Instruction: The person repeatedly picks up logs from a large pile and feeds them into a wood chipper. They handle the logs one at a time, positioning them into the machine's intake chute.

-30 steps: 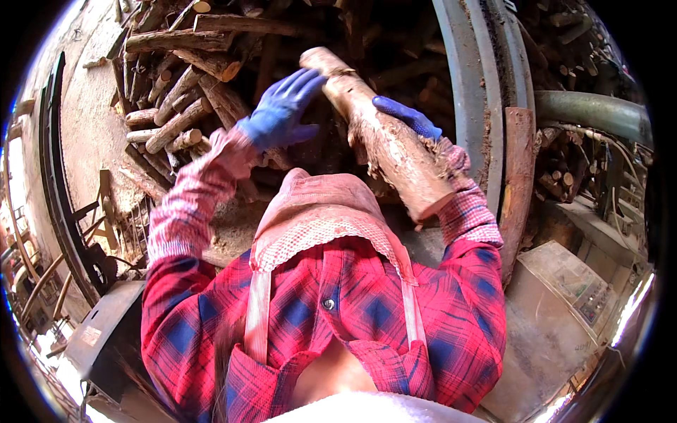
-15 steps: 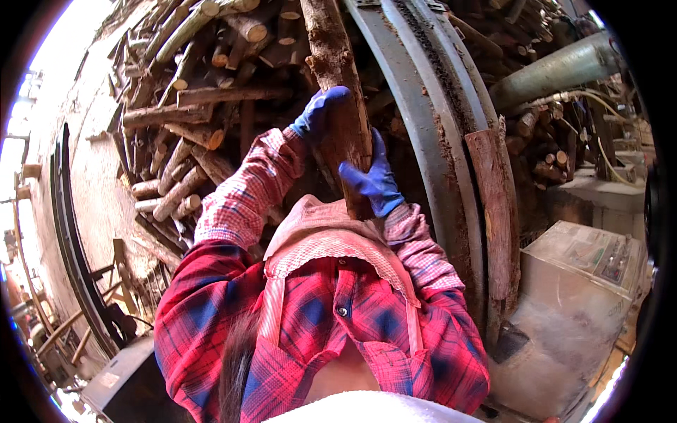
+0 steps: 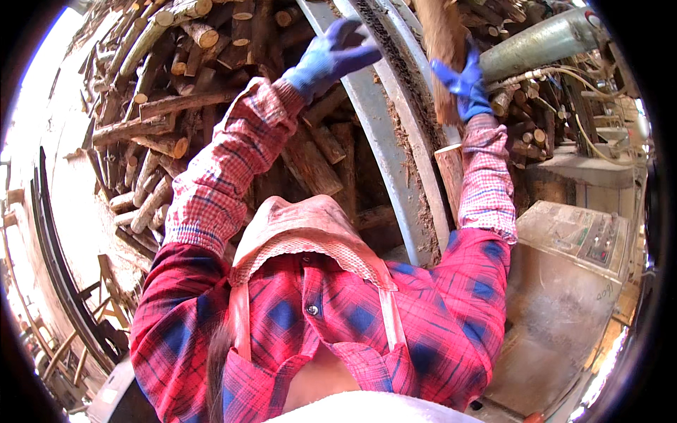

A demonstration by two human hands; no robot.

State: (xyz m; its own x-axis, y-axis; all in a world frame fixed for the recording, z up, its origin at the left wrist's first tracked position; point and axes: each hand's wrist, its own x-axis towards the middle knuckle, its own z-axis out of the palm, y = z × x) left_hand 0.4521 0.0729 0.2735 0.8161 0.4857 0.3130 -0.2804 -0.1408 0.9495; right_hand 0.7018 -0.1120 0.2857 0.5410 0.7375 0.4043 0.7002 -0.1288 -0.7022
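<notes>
And here's the biggest worry along the metal channel [image 3: 372,120]: the upper log [image 3: 438,32] runs along its right side, and if the right hand [image 3: 460,81] lost it, that wood could roll off the edge; thumb across the near face, but whether the fingers really grip I can't tell! Next size down, the lower log [image 3: 449,170], just below it on that same side: ends knocking together could nip a fingertip. Smallest, bark crumbs [image 3: 407,141] inside the channel might make wood sit uneven. Now for room: the log pile [image 3: 187,103] crowds the channel's left, the control cabinet [image 3: 546,282] stands right of its near end, the grey-green pipe [image 3: 543,46] cramps its far right, and by its left edge the left hand [image 3: 330,60] hovers empty, fingers spread
</notes>
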